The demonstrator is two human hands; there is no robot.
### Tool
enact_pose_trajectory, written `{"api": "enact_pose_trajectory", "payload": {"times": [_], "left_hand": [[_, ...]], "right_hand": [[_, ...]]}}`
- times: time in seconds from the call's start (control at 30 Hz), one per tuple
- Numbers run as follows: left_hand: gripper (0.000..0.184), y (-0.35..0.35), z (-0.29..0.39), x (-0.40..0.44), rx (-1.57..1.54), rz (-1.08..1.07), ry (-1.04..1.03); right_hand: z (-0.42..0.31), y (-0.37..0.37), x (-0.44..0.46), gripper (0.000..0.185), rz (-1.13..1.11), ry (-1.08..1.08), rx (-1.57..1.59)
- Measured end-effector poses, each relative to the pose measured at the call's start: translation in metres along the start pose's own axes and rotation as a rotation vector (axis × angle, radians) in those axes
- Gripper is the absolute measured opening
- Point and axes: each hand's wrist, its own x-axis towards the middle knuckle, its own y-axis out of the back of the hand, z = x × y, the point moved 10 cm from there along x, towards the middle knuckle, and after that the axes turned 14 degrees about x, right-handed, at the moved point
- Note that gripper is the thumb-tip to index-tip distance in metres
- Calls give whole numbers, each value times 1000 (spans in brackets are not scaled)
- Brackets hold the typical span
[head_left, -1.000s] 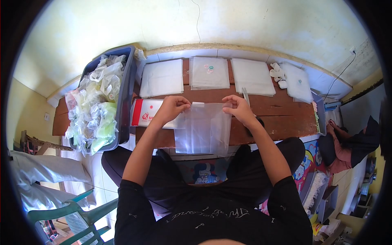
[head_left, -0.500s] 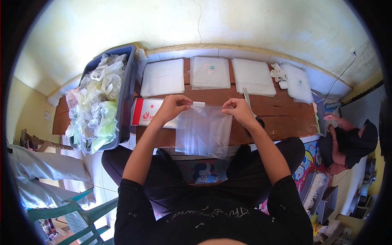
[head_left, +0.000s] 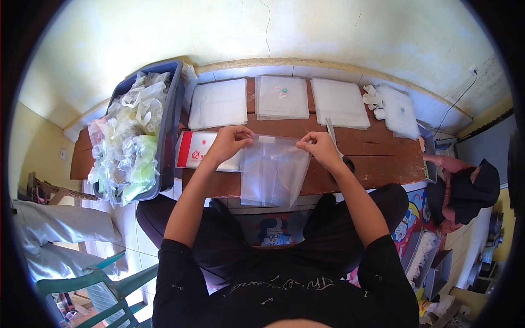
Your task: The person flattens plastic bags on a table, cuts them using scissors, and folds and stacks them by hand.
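Observation:
A clear plastic bag hangs over the table's front edge, stretched between my two hands. My left hand pinches its upper left corner, and my right hand pinches the upper right one. A small white strip lies along the bag's top edge, close to my left fingers. Partly under my left forearm is a red and white printed pack. Scissors lie just beyond my right hand, their dark handles partly covered by my right wrist.
A grey bin of crumpled plastic bags stands on the left. Along the wall lie stacks of clear bags and white rolls on the wooden table. A person sits at right; a green chair stands lower left.
The white strip now lies flatter against the bag's top edge, and the bag's left side has shifted slightly right. The person at right has leaned and moved an arm.

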Motion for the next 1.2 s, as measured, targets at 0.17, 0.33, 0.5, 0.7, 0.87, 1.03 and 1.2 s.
{"api": "enact_pose_trajectory", "payload": {"times": [0.17, 0.33, 0.5, 0.7, 0.87, 1.03, 1.2], "left_hand": [[25, 3, 6, -3, -13, 14, 17], [29, 1, 3, -3, -100, 5, 15], [31, -2, -8, -1, -115, 11, 35], [33, -2, -13, 0, -93, 17, 53], [31, 0, -13, 0, -188, 20, 48], [33, 3, -24, -1, -191, 31, 91], [38, -3, -42, 1, -92, 66, 166]], "right_hand": [[-5, -2, 0, 22, -21, 40, -35], [5, -3, 2, 21, -49, 49, 62], [10, -3, 2, 21, -52, 1, 123], [26, -12, -4, 43, -72, -233, 376], [21, -27, -15, 52, -81, -290, 485], [35, -21, 0, 57, -106, -142, 209], [15, -2, -2, 59, 154, 95, -82]]}}
